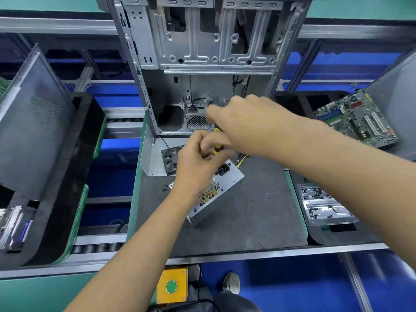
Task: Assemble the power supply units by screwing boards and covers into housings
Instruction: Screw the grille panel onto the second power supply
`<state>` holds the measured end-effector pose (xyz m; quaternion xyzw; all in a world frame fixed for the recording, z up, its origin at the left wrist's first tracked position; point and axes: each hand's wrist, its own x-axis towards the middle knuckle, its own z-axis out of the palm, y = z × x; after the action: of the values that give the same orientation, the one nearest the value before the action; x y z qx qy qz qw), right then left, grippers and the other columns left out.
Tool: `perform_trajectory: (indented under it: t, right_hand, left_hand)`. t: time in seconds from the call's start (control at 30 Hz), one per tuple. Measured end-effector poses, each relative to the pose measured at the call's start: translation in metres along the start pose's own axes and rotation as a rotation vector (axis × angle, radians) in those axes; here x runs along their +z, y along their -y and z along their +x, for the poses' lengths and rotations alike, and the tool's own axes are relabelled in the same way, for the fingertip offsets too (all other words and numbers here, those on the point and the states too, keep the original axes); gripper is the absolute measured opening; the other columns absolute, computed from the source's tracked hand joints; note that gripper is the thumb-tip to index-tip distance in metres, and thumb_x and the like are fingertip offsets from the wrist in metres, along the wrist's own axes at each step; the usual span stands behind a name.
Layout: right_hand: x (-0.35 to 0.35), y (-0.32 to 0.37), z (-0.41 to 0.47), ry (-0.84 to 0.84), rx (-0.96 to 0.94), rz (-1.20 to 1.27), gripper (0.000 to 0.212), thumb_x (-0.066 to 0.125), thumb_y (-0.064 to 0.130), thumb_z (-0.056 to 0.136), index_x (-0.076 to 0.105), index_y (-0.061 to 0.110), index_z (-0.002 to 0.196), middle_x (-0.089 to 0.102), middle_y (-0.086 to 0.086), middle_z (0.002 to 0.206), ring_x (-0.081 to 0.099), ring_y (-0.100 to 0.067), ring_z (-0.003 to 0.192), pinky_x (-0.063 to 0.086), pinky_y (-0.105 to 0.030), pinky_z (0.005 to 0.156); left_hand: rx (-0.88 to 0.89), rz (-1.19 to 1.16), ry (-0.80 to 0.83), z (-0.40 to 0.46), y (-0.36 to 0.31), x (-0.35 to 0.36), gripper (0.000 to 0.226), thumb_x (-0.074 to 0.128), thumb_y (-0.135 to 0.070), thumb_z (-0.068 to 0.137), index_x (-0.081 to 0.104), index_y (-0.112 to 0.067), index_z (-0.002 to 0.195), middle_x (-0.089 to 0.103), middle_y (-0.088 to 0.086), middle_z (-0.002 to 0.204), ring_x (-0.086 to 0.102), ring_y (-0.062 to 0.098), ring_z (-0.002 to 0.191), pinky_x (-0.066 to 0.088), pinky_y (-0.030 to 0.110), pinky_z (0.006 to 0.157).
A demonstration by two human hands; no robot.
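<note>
**Q:** Directly below my hands, where does the unit lie, and which way does it run?

**A:** Below and slightly toward me from both hands, the power supply unit (216, 194) rests on the dark work mat (258, 210). Its long axis runs diagonally, from the near-left corner up to the far-right end that carries the power inlet socket (223, 169). The open computer chassis (202, 64) stands just beyond the unit. A fan (170, 159) lies just left of the unit's far end.

**Q:** Which hand is nearer the unit?

**A:** My left hand (198, 161). It hovers over the unit's far end, fingers curled toward the thumb as if pinching something small. Motion blur prevents me from confirming what, if anything, it holds.

**Q:** And the right hand?

**A:** My right hand (245, 124) crosses in from the right, just beyond the left hand, toward the chassis. It is wrapped around a yellow-handled tool (218, 149), probably a screwdriver; only part of the handle shows below the hand.

**Q:** What does the next move depend on?

**A:** In my judgement, on bringing the tool tip down and toward me onto a screw point on the unit's face.

**Q:** Where are spare fasteners?

**A:** Right of the unit, well apart, in the clear screw tray (324, 204).
</note>
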<state>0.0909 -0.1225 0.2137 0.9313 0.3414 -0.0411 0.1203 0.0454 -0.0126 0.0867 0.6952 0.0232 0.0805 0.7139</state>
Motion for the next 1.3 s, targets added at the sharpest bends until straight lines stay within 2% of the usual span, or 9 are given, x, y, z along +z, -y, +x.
perform_trajectory:
  t: [0.1, 0.23, 0.37, 0.53, 0.7, 0.8, 0.9, 1.07, 1.3]
  right_hand:
    - [-0.003, -0.004, 0.0, 0.044, -0.068, 0.143, 0.024, 0.052, 0.04, 0.098, 0.047, 0.022, 0.114, 0.042, -0.002, 0.083, 0.054, -0.035, 0.086, 0.047, -0.042, 0.073]
    - [-0.001, 0.0, 0.0, -0.053, 0.101, -0.058, 0.046, 0.041, 0.056, 0.099, 0.044, 0.014, 0.08, 0.036, -0.005, 0.072, 0.039, -0.027, 0.063, 0.033, -0.037, 0.06]
    - [-0.002, -0.006, -0.003, 0.014, -0.009, 0.134, 0.034, 0.05, 0.043, 0.099, 0.045, 0.025, 0.126, 0.051, -0.004, 0.102, 0.054, -0.032, 0.089, 0.046, -0.041, 0.073]
    - [-0.001, 0.004, -0.001, -0.09, 0.073, -0.012, 0.044, 0.043, 0.052, 0.1, 0.04, 0.014, 0.079, 0.033, -0.004, 0.07, 0.044, -0.029, 0.067, 0.033, -0.036, 0.058]
    - [0.005, 0.002, -0.004, -0.023, -0.029, 0.266, 0.025, 0.047, 0.035, 0.099, 0.043, 0.02, 0.12, 0.045, 0.0, 0.095, 0.051, -0.032, 0.086, 0.036, -0.037, 0.07]
    - [0.003, 0.001, -0.004, -0.071, 0.035, 0.138, 0.02, 0.048, 0.035, 0.1, 0.045, 0.016, 0.106, 0.033, -0.001, 0.075, 0.044, -0.03, 0.076, 0.036, -0.036, 0.064]
    - [0.0, 0.002, -0.003, -0.072, 0.135, -0.002, 0.027, 0.048, 0.04, 0.101, 0.041, 0.016, 0.091, 0.025, -0.001, 0.07, 0.037, -0.028, 0.07, 0.034, -0.036, 0.061]
    - [-0.005, -0.008, -0.004, 0.067, -0.076, 0.33, 0.03, 0.055, 0.038, 0.096, 0.053, 0.027, 0.123, 0.045, 0.003, 0.105, 0.053, -0.026, 0.099, 0.041, -0.035, 0.082]
    - [0.0, -0.004, -0.001, -0.047, 0.034, 0.064, 0.041, 0.045, 0.05, 0.1, 0.05, 0.011, 0.092, 0.034, -0.003, 0.072, 0.049, -0.032, 0.079, 0.04, -0.038, 0.065]
  left_hand:
    - [0.003, 0.025, 0.102, 0.0, 0.003, -0.009, 0.016, 0.07, -0.02, 0.082, 0.064, -0.013, 0.095, 0.066, 0.016, 0.083, 0.059, 0.046, 0.082, 0.053, 0.06, 0.079]
    - [-0.026, 0.008, 0.052, -0.002, -0.003, -0.001, 0.028, 0.08, -0.022, 0.073, 0.061, -0.021, 0.093, 0.068, 0.002, 0.08, 0.06, 0.021, 0.069, 0.054, 0.032, 0.064]
    - [0.007, -0.019, -0.024, -0.001, -0.002, -0.005, 0.027, 0.08, -0.012, 0.079, 0.06, -0.023, 0.095, 0.064, -0.004, 0.079, 0.056, 0.011, 0.066, 0.051, 0.029, 0.066]
    - [0.04, 0.051, 0.039, -0.002, -0.002, -0.002, 0.022, 0.08, -0.021, 0.074, 0.062, -0.031, 0.082, 0.055, -0.015, 0.067, 0.049, 0.012, 0.06, 0.042, 0.021, 0.057]
    - [0.053, -0.02, -0.046, 0.005, 0.001, -0.008, 0.038, 0.077, -0.022, 0.07, 0.056, -0.042, 0.094, 0.061, -0.014, 0.07, 0.053, 0.008, 0.059, 0.045, 0.022, 0.059]
    - [0.035, -0.046, 0.072, 0.002, 0.003, -0.012, 0.029, 0.078, -0.015, 0.079, 0.058, -0.024, 0.099, 0.064, 0.006, 0.077, 0.054, 0.02, 0.066, 0.054, 0.041, 0.069]
    - [0.069, 0.0, 0.044, 0.0, -0.001, -0.005, 0.026, 0.084, -0.015, 0.071, 0.066, -0.019, 0.09, 0.063, 0.021, 0.087, 0.041, 0.016, 0.061, 0.041, 0.025, 0.061]
    - [0.04, -0.024, 0.036, 0.001, 0.0, -0.006, 0.036, 0.08, -0.011, 0.078, 0.063, -0.034, 0.102, 0.064, -0.015, 0.071, 0.05, 0.007, 0.06, 0.045, 0.017, 0.063]
    - [0.033, -0.049, -0.018, 0.0, 0.003, -0.002, 0.047, 0.086, -0.008, 0.069, 0.06, -0.039, 0.095, 0.064, -0.019, 0.075, 0.062, 0.003, 0.066, 0.05, 0.016, 0.065]
